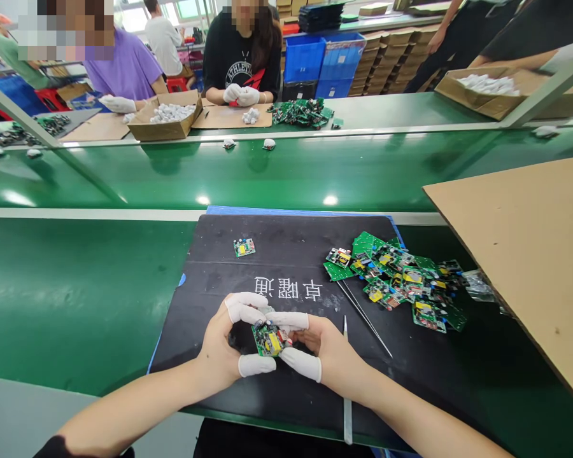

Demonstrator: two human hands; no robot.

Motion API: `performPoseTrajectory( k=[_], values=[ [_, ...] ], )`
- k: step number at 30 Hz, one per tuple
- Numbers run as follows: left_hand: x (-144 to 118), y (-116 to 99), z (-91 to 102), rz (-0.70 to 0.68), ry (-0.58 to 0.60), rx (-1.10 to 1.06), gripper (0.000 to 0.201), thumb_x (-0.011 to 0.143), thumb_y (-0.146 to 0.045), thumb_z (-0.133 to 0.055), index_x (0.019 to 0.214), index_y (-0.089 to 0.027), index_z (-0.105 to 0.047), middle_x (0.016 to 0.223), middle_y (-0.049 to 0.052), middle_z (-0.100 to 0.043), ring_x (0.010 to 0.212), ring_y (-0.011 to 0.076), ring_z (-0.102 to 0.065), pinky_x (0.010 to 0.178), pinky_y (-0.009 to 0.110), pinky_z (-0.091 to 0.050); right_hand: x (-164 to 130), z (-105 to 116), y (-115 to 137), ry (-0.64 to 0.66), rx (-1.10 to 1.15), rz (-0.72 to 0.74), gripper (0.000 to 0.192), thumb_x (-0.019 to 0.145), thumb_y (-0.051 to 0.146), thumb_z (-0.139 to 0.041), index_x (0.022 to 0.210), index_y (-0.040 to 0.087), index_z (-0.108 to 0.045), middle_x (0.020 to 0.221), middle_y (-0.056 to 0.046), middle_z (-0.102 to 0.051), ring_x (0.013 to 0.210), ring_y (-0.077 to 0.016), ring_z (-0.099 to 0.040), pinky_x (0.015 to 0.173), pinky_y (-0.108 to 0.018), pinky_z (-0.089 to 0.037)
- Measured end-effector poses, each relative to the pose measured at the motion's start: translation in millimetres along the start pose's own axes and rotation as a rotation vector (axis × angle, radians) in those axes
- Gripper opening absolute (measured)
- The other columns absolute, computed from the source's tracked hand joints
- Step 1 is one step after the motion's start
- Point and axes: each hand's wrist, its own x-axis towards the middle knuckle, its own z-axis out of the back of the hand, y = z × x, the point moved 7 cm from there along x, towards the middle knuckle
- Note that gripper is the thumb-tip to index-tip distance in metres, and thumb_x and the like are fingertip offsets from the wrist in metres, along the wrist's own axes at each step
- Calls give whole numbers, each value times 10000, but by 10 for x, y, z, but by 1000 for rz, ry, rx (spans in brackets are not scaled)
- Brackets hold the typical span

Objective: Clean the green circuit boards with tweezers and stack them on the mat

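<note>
Between my two hands, over the black mat [210,273], a small green circuit board [270,340] with yellow and red parts is held up. My left hand [229,340] grips its left side with thumb and fingers. On the right edge, the white-covered fingertips of my right hand [310,346] pinch the same board. White finger cots cover several fingertips on both hands. A single circuit board [244,247] lies alone farther up the mat. Tweezers [363,317] rest to the right, their tip end by the board pile, and a thin metal tool [347,407] lies partly under my right forearm.
A pile of circuit boards [401,280] covers the mat's right side. A cardboard sheet [520,254] juts in from the right. Beyond runs a green conveyor belt [172,172] carrying small white-wrapped pieces [268,144]. Co-workers sit across it beside a cardboard box [165,127] and more boards [300,113].
</note>
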Motion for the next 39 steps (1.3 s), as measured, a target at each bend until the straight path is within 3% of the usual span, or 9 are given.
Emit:
performPoseTrajectory(
  k=[8, 10, 14, 18, 23, 28, 33, 36, 39],
  values=[
    [5, 36, 83, 13, -35, 30, 415, 646, -494, -828, 904, -219, -654, 1063, 99, -669, 971, 278, -625, 826, 401, -502, 17, 54, -4, 40, 171, -19, 462, 771, 453, -707, 1159, 204, -669, 895, -45, -707, 789, -179, -645, 817, -361, -525],
    [0, 77, 123, 43, -60, -1, 398, 670, -479, -815, 921, -219, -650, 1087, 103, -666, 1007, 286, -616, 845, 407, -489, 30, 159, 21, -73, 41, 33, 418, 808, 381, -642, 1187, 204, -645, 861, -36, -687, 740, -173, -615, 780, -361, -528],
    [-11, 118, 186, 59, -117, -56, 372, 694, -446, -803, 940, -220, -641, 1103, 102, -657, 1022, 286, -608, 860, 409, -472, 27, 287, 190, -340, -527, 218, 475, 764, 145, -560, 1229, 225, -604, 956, -54, -661, 851, -207, -584, 839, -401, -512],
    [-2, 121, 154, 65, -97, -83, 362, 702, -442, -801, 956, -238, -642, 1108, 78, -651, 1027, 266, -601, 859, 383, -473, 88, 126, 232, -285, -818, 349, 530, 770, 82, -532, 1281, 217, -566, 1093, -95, -658, 1015, -262, -562, 889, -452, -505],
    [7, 100, 72, 48, -62, -73, 373, 699, -467, -801, 956, -243, -649, 1097, 67, -644, 1032, 252, -595, 873, 371, -481, 181, 29, 112, -218, -952, 340, 413, 769, 61, -548, 1153, 168, -654, 1022, -126, -681, 941, -290, -560, 822, -486, -499],
    [-7, 109, 52, 56, -45, -32, 383, 702, -455, -804, 979, -247, -640, 1107, 66, -633, 1037, 242, -592, 883, 362, -479, 174, 70, 151, -188, -906, 346, 382, 780, 72, -548, 1120, 197, -669, 1047, -109, -684, 967, -265, -573, 855, -461, -495],
    [4, 68, 80, 12, -37, -3, 395, 716, -456, -791, 996, -236, -620, 1107, 91, -635, 1042, 261, -593, 864, 389, -490, 55, 75, 234, -26, -431, 306, 339, 979, 295, -392, 1220, 243, -625, 1162, -92, -653, 1092, -221, -593, 975, -409, -469],
    [17, -23, 104, -82, -56, 43, 439, 688, -506, -795, 968, -219, -616, 1078, 104, -639, 997, 271, -607, 821, 402, -509, 10, 24, 192, 33, -303, 233, 477, 938, 543, -470, 1277, 230, -587, 1138, -97, -647, 1035, -229, -611, 972, -405, -474],
    [19, -137, 91, -197, -47, 104, 479, 658, -552, -801, 941, -210, -621, 1044, 102, -640, 925, 256, -619, 764, 386, -531, 2, -30, 185, 37, -350, 255, 535, 878, 629, -520, 1196, 213, -628, 970, -74, -646, 882, -204, -609, 857, -365, -515]
  ],
)
